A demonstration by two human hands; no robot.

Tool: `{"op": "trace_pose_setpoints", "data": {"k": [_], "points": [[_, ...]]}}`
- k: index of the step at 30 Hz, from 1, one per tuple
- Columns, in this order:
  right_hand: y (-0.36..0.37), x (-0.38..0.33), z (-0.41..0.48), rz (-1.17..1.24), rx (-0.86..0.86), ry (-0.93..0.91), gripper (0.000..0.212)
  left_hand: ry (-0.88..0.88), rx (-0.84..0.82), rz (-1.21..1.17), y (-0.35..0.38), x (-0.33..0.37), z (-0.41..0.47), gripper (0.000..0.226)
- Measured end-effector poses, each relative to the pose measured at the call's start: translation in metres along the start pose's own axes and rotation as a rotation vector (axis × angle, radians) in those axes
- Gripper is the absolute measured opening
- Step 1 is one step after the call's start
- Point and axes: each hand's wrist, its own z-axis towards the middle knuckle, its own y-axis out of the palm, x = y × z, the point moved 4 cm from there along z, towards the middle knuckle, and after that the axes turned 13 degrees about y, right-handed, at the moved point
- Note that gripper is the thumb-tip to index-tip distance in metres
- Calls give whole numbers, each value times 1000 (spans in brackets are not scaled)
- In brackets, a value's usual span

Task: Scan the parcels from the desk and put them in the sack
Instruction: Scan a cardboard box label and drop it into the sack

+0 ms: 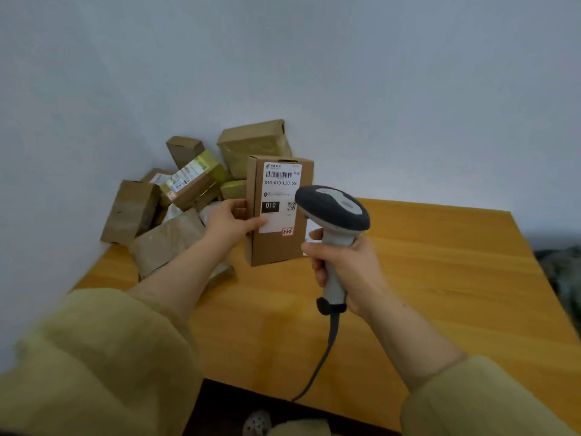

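My left hand [231, 223] holds a flat brown cardboard parcel [276, 247] upright above the desk, its white shipping label with barcode facing me. My right hand [341, 272] grips the handle of a grey and white barcode scanner [333, 212], whose head sits just in front of the label's right edge. The scanner's dark cable [317, 369] trails down over the desk's near edge. A pile of several brown parcels [188, 190] lies in the desk's far left corner against the wall. No sack can be seen.
The wooden desk [424, 278] stretches to the right with bare surface. A pale wall rises behind it. Something dark lies beyond the desk's right edge [562, 272]. Below the near edge is dark floor and a white perforated shoe [257, 423].
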Motion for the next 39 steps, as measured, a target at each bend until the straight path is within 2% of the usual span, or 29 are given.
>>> {"op": "trace_pose_setpoints", "data": {"k": [12, 28, 35, 39], "points": [[-83, -6, -64, 34, 151, -54, 20, 82, -119, -33, 80, 56, -27, 62], [-87, -7, -64, 98, 260, -83, 26, 164, -276, -74, 119, 70, -6, 64], [-95, -6, -57, 128, 309, -79, 22, 158, -355, -129, 138, 77, 0, 57], [-118, -3, -64, 201, 368, -77, 12, 155, -414, -181, 162, 91, -9, 39]]}}
